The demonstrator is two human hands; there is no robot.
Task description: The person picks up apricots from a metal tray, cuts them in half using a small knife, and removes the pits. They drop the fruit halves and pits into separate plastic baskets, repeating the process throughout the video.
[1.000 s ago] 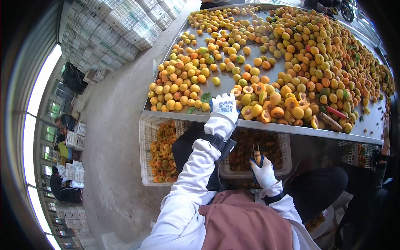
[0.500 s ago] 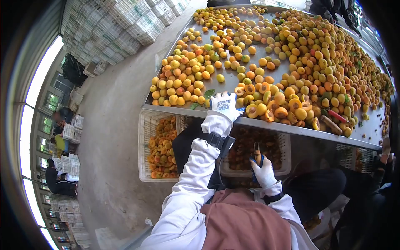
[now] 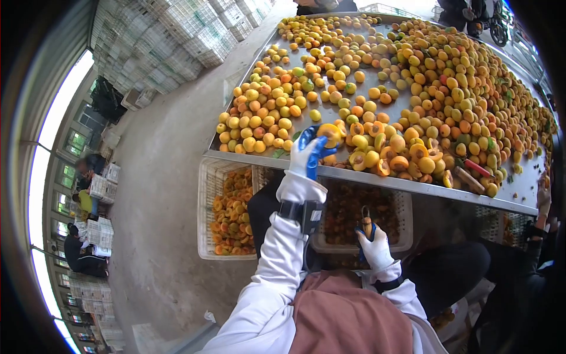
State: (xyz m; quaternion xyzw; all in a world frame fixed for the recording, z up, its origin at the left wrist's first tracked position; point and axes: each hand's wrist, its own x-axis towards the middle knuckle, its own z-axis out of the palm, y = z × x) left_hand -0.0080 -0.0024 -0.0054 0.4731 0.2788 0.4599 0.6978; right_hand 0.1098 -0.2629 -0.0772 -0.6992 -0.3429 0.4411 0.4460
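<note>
My left hand [image 3: 309,152], in a white glove with blue palm, is raised over the metal table's front edge, its fingers closed round an apricot [image 3: 330,135] whose orange flesh shows. Just to its right lie cut apricot halves [image 3: 357,159] among whole apricots [image 3: 253,121]. Lower down, my right hand [image 3: 375,246], gloved likewise, grips a small tool with a wooden handle [image 3: 367,226] and a metal loop at its top. Below that hand's tool and under the table edge stands a crate [image 3: 404,221] holding dark, small pieces that I cannot make out clearly.
The metal table [image 3: 247,158] carries a large heap of apricots. A white crate [image 3: 203,218] of apricot halves stands below left. Red-handled and wooden-handled tools [image 3: 470,180] lie at the front edge. A co-worker's hand [image 3: 543,197] is at far right. Stacked crates [image 3: 159,41] line the back.
My left hand has lifted and turned from palm-down among the fruit at the table edge, and an apricot now shows in its fingers. My right hand has stayed nearly still with the tool.
</note>
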